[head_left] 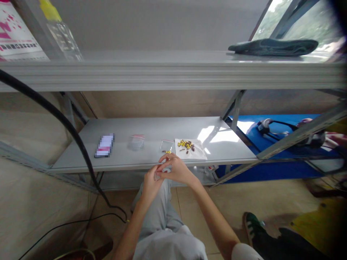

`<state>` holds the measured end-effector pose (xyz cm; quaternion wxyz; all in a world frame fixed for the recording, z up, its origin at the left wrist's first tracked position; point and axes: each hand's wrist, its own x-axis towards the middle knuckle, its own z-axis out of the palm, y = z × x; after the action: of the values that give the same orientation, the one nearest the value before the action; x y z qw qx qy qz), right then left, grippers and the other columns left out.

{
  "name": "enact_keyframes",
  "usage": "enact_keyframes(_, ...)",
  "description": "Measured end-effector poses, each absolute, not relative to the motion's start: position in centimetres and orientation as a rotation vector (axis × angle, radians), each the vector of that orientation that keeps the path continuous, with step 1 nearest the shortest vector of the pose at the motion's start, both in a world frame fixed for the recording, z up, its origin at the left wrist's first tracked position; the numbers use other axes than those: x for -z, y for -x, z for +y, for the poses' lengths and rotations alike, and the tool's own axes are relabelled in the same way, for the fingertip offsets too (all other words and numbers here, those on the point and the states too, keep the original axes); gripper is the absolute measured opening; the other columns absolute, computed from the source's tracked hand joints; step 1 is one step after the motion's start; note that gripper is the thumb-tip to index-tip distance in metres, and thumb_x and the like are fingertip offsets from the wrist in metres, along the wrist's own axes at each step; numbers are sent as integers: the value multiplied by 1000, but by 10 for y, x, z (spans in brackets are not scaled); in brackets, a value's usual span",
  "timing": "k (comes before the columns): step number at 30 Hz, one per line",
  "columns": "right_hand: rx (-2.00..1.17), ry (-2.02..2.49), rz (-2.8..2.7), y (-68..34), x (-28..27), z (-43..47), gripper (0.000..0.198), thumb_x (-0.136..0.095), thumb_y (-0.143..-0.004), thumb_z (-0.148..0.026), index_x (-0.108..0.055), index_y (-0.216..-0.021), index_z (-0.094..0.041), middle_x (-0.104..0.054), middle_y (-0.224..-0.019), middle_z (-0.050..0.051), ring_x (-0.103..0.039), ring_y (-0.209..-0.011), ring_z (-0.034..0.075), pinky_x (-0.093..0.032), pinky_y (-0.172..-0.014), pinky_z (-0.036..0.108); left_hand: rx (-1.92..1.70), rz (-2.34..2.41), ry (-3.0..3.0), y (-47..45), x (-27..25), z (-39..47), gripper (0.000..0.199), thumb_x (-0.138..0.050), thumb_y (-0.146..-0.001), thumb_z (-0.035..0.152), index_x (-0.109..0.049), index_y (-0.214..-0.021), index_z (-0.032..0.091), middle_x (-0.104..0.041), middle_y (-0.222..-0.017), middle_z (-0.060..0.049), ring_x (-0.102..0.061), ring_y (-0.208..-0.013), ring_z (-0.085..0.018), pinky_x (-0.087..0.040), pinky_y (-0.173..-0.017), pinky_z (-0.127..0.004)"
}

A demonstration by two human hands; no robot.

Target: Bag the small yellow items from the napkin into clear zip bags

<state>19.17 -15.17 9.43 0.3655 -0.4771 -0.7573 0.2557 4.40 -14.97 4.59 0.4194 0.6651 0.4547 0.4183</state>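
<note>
My left hand (152, 180) and my right hand (175, 169) meet in front of the shelf's front edge, fingers closed together. A sliver of something translucent (156, 176), like a small clear plastic bag, shows between them; most of it is hidden by the fingers. Just beyond my fingertips lies a clear zip bag (166, 145) with a few small yellow and brown pieces at its near end. Beside it, a white paper sheet (199, 151) bears a pile of small yellow and dark brown pieces (185, 145) resembling capsules. Further left are clear zip bags (136, 142) with red-striped tops.
A phone (104, 145) rests on the grey shelf (116, 124) at left. A black cable (73, 130) crosses the left side. An upper shelf (162, 76) holds a yellow-capped bottle (61, 34) and a folded cloth (273, 47). Headphones (279, 128) lie on a blue surface at right.
</note>
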Motion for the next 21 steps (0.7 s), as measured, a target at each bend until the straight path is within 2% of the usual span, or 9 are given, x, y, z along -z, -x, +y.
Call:
enact_keyframes(2, -648, 1248, -1816, -207, -80, -140, 14, -63, -78, -31, -74, -83, -23, -64, -96, 4, -57, -92, 16, -42, -84, 28, -1047, 1175, -1658, -40, -47, -150, 23, -61, -71, 25, -66, -92, 16, -67, -82, -4, -60, -76, -16, -45, -74, -25)
enact_keyframes(4, -477, 1506, -1628, -227, -63, -129, 16, -61, -79, -30, -73, -84, -21, -66, -92, 6, -57, -93, 18, -41, -86, 30, -1047, 1200, -1645, -37, -49, -150, 25, -62, -73, 30, -67, -94, 18, -66, -79, -2, -59, -75, -15, -45, -76, -25)
enact_keyframes(7, -140, 2061, -1349, -256, -40, -120, 20, -65, -73, -33, -73, -88, -23, -64, -101, 7, -54, -97, 24, -37, -87, 35, -1072, 1218, -1603, -34, -53, -151, 26, -64, -73, 34, -68, -92, 17, -67, -81, -3, -60, -77, -15, -46, -78, -25)
enact_keyframes(9, -43, 2250, -1215, -270, -27, -119, 25, -66, -71, -37, -73, -90, -23, -64, -102, 8, -53, -97, 26, -35, -86, 36, -1087, 1204, -1569, -35, -54, -152, 24, -64, -73, 34, -68, -90, 17, -68, -85, -4, -61, -80, -15, -46, -80, -25)
enact_keyframes(17, -2, 2350, -1087, -278, 5, -120, 25, -60, -72, -38, -74, -83, -20, -63, -103, 10, -49, -99, 28, -32, -84, 39, -1121, 1074, -1369, -39, -51, -153, 26, -65, -73, 38, -67, -85, 15, -69, -89, -8, -63, -84, -17, -50, -74, -25)
enact_keyframes(21, -5, 2339, -1085, -278, 12, -116, 25, -58, -74, -37, -74, -85, -21, -62, -106, 10, -48, -100, 28, -32, -84, 39, -1115, 1105, -1388, -36, -53, -155, 26, -68, -71, 35, -68, -89, 16, -68, -94, -7, -62, -87, -16, -49, -80, -26)
